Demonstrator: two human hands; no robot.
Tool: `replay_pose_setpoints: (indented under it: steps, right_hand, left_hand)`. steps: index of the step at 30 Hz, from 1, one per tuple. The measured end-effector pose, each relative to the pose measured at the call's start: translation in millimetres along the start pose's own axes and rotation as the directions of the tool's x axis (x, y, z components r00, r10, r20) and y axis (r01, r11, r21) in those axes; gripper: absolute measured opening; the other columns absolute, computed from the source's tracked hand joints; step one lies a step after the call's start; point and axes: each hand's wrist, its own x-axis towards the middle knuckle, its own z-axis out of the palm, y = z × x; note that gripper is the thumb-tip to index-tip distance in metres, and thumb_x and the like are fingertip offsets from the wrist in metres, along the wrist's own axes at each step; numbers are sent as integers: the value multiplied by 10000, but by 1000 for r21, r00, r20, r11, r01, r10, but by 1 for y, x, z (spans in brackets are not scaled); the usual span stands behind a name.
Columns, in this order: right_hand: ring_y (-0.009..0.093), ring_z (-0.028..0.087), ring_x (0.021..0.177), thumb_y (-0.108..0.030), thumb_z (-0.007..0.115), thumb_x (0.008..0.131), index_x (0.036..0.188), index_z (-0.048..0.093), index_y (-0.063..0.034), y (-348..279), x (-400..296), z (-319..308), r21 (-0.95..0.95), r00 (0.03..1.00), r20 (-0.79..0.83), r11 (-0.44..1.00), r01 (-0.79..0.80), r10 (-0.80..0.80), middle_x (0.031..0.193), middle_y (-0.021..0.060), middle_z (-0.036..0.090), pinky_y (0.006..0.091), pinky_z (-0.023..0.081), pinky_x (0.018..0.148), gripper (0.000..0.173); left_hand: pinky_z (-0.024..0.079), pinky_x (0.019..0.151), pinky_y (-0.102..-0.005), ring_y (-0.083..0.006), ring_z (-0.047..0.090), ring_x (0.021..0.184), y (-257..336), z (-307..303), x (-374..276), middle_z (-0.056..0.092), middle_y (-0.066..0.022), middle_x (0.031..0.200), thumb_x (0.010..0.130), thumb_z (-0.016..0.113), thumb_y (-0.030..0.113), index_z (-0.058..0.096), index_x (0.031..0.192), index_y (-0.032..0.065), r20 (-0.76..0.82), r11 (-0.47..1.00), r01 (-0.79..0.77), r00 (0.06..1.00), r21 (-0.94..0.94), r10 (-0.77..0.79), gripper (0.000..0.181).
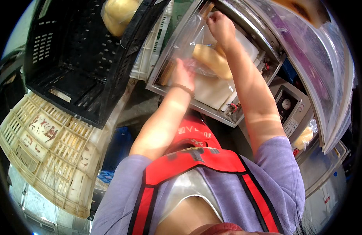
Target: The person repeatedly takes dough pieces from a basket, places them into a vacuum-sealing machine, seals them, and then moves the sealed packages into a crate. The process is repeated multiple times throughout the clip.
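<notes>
A clear plastic bag (pixel 203 70) with pale yellow peeled pieces of food (pixel 213 60) in it lies in the open chamber of a vacuum packing machine (pixel 166 95). My right hand (pixel 222 28) pinches the bag's film at the far corner, beside a wooden-coloured bar (pixel 208 10). At the bag's near-left side, my left hand (pixel 183 73) touches the film; its fingers are blurred, so their grip is unclear. White filler plates (pixel 208 91) line the chamber floor under the bag.
The machine's clear curved lid (pixel 304 50) stands raised at right, above a panel with a pressure gauge (pixel 286 104). Another bagged yellow piece (pixel 304 138) lies lower right. At left, a black plastic crate (pixel 78 73) holding bagged yellow food (pixel 119 14) sits on cream crates (pixel 51 149).
</notes>
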Motion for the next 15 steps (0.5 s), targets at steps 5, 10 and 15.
replay_pose_setpoints:
  steps: [5,10,15]
  right_hand:
    - [253,563,868,-117,608,739,925,638,-158,-14,-12,-4,-60,699,-117,707,704,-706,871,33,591,378,459,738,193]
    - [215,549,923,-106,589,724,964,628,-176,-15,-19,-9,-206,712,55,690,694,-700,934,4,585,357,439,763,254]
    - [215,556,918,-98,560,749,929,653,-174,-3,-29,-10,-132,766,-78,768,626,-638,908,10,602,363,439,778,217]
  left_hand:
    - [376,927,-385,-220,507,1096,0,0,-2,558,-75,1178,966,363,459,517,1144,77,9,1000,-8,1000,22,8,449]
    - [368,931,-374,-217,524,1070,1,4,-4,563,-72,1163,969,358,457,517,1139,81,-11,999,-22,1000,40,22,442]
    - [369,917,-361,-210,510,1063,-5,6,-7,562,-63,1159,958,376,464,522,1132,91,-17,1000,-30,999,9,30,437]
